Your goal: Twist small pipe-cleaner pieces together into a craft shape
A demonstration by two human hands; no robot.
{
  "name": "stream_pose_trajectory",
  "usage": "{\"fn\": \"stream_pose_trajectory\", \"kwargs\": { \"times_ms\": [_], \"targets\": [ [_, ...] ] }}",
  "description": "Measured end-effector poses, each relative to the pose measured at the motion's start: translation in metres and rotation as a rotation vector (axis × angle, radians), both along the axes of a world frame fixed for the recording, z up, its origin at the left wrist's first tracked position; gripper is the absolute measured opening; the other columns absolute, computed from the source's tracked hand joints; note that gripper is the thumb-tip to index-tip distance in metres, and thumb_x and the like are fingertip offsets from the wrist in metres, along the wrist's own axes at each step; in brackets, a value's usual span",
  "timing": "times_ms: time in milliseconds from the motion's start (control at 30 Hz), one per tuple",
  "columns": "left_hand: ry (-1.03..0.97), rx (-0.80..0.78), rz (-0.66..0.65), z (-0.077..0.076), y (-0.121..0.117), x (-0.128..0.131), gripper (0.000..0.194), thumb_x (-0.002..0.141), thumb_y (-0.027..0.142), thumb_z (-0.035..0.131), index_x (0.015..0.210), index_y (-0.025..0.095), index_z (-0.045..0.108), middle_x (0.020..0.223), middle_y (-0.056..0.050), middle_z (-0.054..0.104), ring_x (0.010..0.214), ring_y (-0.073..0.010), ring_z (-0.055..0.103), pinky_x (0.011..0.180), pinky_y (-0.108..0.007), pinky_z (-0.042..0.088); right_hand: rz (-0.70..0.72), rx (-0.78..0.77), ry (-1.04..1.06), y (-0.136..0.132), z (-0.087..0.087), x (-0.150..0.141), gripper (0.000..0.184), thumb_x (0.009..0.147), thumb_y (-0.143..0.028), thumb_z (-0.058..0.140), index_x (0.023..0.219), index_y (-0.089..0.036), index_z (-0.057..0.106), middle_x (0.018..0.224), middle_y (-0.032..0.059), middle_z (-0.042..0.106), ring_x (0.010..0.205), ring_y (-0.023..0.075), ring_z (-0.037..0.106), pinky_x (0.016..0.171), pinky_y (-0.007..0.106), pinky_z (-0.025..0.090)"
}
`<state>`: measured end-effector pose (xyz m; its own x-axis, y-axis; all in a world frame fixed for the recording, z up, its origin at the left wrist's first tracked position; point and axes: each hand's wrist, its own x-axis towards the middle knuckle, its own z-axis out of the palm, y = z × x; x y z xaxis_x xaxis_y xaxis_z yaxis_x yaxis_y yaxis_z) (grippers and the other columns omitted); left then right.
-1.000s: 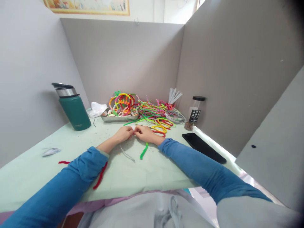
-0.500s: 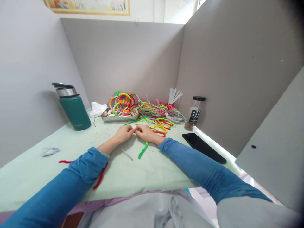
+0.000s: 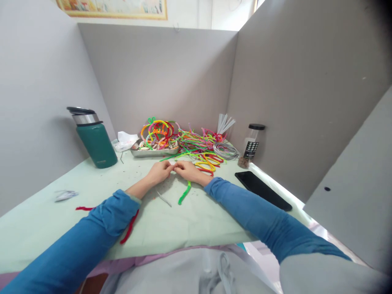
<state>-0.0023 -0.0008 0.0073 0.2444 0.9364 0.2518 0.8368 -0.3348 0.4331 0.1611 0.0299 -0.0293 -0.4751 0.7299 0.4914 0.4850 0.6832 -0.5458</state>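
Note:
My left hand [image 3: 159, 172] and my right hand [image 3: 189, 170] meet fingertip to fingertip in the middle of the pale green table [image 3: 196, 220]. Both are pinched shut on a small piece that I cannot make out. A green pipe cleaner [image 3: 184, 193] trails down from under my right hand toward me. Beside it a thin white wire [image 3: 163, 199] lies on the table below my left hand. Just past my hands is a heap of coloured pipe cleaners [image 3: 199, 149].
A metal tray [image 3: 153, 152] with bent pipe-cleaner hoops stands at the back, a green flask [image 3: 94, 139] to the left, a jar [image 3: 251, 146] and a black phone [image 3: 262, 190] to the right. A red pipe cleaner [image 3: 128, 228] lies under my left sleeve. Grey partitions enclose the table.
Both hands shifted slightly away from me. The white wire below my left hand now shows shorter, and the green pipe cleaner has swung a little.

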Motion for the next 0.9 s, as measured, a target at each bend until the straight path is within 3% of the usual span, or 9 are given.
{"fn": "stream_pose_trajectory", "kwargs": {
  "times_ms": [667, 900],
  "targets": [
    [0.037, 0.054, 0.002, 0.0, -0.0008, 0.0025, 0.027, 0.084, 0.035, 0.041, 0.073, 0.018, 0.059, 0.061, -0.001, 0.064, 0.062, -0.017, 0.057, 0.059, -0.026, 0.036, 0.023, 0.003, 0.011, -0.0007, 0.0019, 0.0008, 0.015, 0.079, -0.02, 0.047, 0.074, -0.015, 0.06, 0.069, -0.0012, 0.057, 0.064, 0.0112, 0.046, 0.059, 0.022, 0.03],
    [0.004, 0.184, -0.007, -0.002, -0.0006, -0.0016, 0.021, 0.082, 0.036, 0.047, 0.079, 0.019, 0.057, 0.069, -0.002, 0.066, 0.061, -0.0151, 0.057, 0.057, -0.024, 0.036, -0.025, -0.042, 0.041, -0.0009, 0.0035, -0.0009, 0.017, 0.08, -0.02, 0.048, 0.075, -0.015, 0.064, 0.067, -0.0004, 0.058, 0.063, 0.0115, 0.046, 0.061, 0.022, 0.031]
  ]
}}
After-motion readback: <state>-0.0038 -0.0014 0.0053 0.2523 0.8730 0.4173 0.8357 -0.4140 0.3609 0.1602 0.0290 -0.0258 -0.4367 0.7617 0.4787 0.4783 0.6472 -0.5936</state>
